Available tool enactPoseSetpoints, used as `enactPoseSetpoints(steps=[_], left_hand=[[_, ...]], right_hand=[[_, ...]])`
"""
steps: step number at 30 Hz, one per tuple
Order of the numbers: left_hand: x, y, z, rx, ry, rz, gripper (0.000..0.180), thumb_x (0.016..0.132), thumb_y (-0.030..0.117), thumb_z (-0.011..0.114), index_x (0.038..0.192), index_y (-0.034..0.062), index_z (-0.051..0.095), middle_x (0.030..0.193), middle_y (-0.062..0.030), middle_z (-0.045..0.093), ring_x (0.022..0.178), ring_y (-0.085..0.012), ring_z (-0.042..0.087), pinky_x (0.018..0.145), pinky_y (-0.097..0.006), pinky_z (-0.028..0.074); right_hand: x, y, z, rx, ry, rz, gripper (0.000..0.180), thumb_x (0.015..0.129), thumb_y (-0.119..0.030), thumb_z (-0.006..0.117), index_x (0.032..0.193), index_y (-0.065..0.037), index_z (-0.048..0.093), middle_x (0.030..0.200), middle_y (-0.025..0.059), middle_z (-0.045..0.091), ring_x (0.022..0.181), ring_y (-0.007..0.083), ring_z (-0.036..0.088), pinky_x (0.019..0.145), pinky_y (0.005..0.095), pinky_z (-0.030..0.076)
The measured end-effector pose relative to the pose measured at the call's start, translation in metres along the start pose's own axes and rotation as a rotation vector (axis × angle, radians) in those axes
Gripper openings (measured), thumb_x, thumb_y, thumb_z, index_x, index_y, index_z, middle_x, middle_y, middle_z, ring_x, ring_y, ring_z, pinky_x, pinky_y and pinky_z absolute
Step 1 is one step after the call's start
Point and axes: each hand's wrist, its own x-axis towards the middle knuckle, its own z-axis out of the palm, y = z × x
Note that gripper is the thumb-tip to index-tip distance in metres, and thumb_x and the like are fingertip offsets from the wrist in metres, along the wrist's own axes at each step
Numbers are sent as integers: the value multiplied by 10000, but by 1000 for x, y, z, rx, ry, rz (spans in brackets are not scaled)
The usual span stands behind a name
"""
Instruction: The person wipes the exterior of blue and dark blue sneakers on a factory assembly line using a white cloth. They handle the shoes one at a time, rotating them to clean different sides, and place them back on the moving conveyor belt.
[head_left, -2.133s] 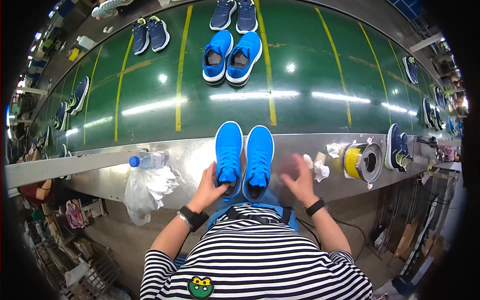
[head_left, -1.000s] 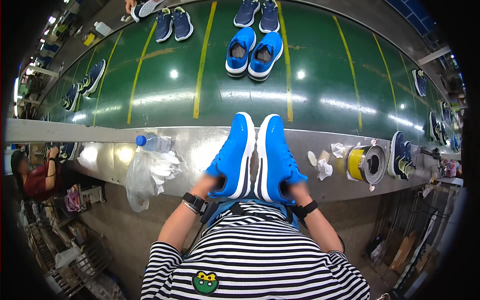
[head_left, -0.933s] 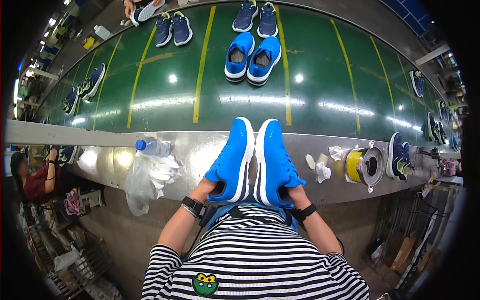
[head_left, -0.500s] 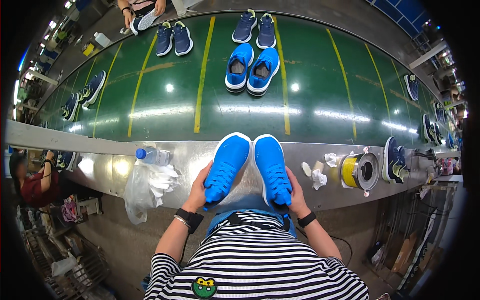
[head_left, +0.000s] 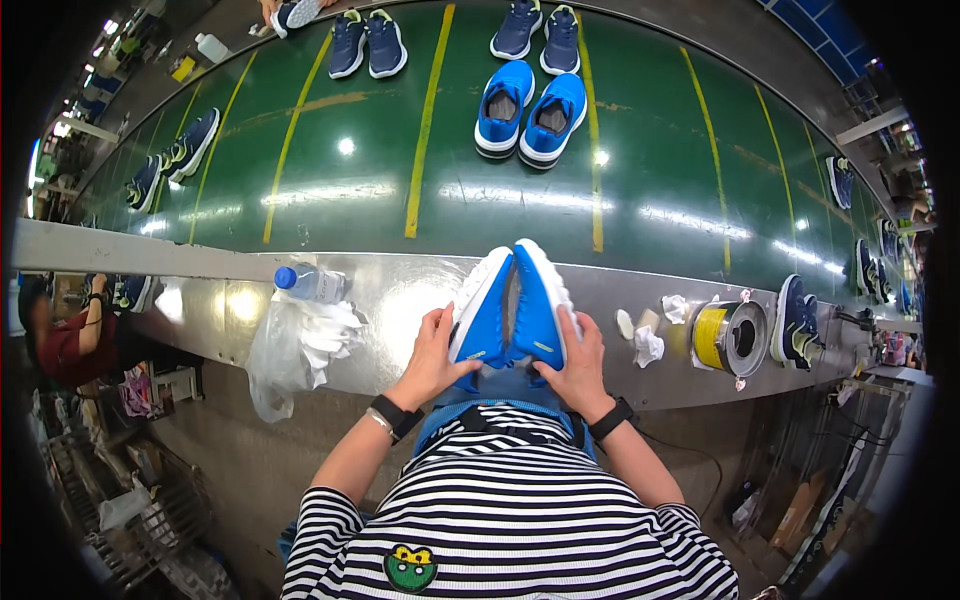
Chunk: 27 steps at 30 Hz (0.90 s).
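I am watching the left hand [head_left: 427, 365] holding the left blue shoe [head_left: 483, 325], its fingers lying along the sole side and its thumb resting near the heel. The right hand [head_left: 583, 378] is holding the right blue shoe [head_left: 538, 325] in much the same way. Both shoes are tilting onto their sides over the counter [head_left: 392, 352], soles facing outward, toes sitting close together; whether they are touching the metal, I am not managing to tell. With the heels pointing toward the striped shirt [head_left: 500, 500], near the counter's near edge, a loosening thumb could be letting a shoe drop off that side. Toes knocking together could be scuffing each other. Leftward I am finding bare metal, then a bottle [head_left: 310, 284] and a plastic bag [head_left: 270, 365] that is hanging over the edge and could be snagging a wrist. Rightward, crumpled paper [head_left: 648, 346] and a round tin [head_left: 738, 335] are narrowing the room. Ahead, the green belt [head_left: 350, 215] is offering open space up to another blue pair [head_left: 552, 118].
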Motion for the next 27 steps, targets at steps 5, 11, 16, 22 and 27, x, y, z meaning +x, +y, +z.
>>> enactPoseSetpoints(steps=[5,11,16,22,27], left_hand=[[11,-42,8,-307,-7,-236,456,897,313,435,1264,44,409,1177,-189,489,1103,-283,465,963,-327,321],[12,-43,8,-472,-131,-286,511,926,404,311,1303,64,362,1307,-159,393,1223,-232,355,1008,-288,254],[17,-40,3,-568,-162,-299,543,933,389,302,1287,-21,344,1293,-169,401,1209,-219,365,1008,-283,253],[20,-38,-6,-560,-114,-371,579,932,417,294,1206,-78,418,1179,-143,499,1077,-176,463,938,-267,331],[25,-38,-3,-716,-35,-415,575,928,431,299,1179,-65,448,1108,-128,539,1000,-154,500,883,-264,377]], right_hand=[[12,44,4,585,-70,261,659,747,-222,662,1301,-72,338,1105,145,506,988,234,512,861,330,408],[26,55,1,722,-345,309,501,841,-258,559,1270,-57,396,1129,123,527,987,170,514,864,284,394],[26,66,7,921,-332,405,451,863,-262,522,1229,-14,436,1096,84,544,973,130,509,855,253,389],[23,63,-4,1172,-341,563,445,884,-296,491,1200,16,456,1063,72,560,937,112,528,813,237,413],[24,59,-6,1153,-228,564,478,900,-406,416,1143,1,469,1028,84,577,890,142,570,779,262,457]])
